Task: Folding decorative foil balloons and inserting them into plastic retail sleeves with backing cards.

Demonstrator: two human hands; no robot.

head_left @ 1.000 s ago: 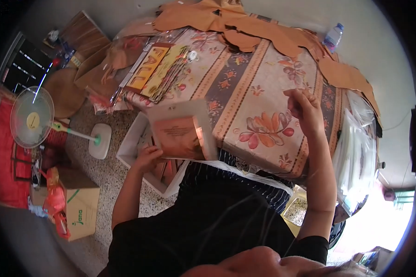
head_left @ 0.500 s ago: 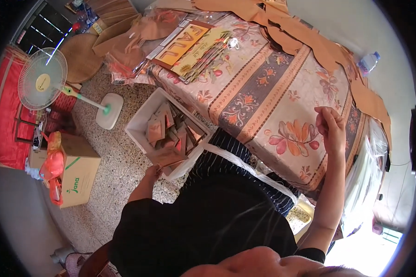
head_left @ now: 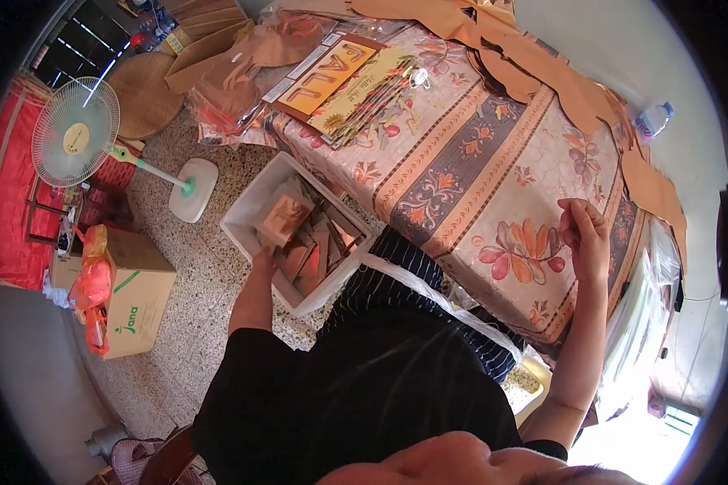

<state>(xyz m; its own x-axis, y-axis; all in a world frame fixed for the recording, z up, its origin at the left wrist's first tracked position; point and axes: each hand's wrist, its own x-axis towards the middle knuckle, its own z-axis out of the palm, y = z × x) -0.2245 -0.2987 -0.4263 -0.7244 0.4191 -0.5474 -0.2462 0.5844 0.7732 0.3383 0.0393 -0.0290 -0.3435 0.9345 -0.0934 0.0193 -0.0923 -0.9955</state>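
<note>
A brown, flat rectangular piece, like a small packet or card, is gripped at its near edge by my left hand. It is over the white plastic bin, where several similar brown and reddish flat pieces lie in a loose heap. What the piece is made of, I cannot make out. My right hand is raised over the right part of the patterned tablecloth. Its fingers are curled in, with thumb and forefinger near each other; anything between them is too small to see.
A stack of autumn-coloured signs lies at the table's far left corner. Large brown cut-out sheets line the far edge, near a plastic bottle. On the floor at left stand a fan and a cardboard box.
My left hand has moved forward and slightly left with the brown piece, from the bin's near edge to over its left side. My right hand has shifted slightly right and nearer, fingers still curled.
</note>
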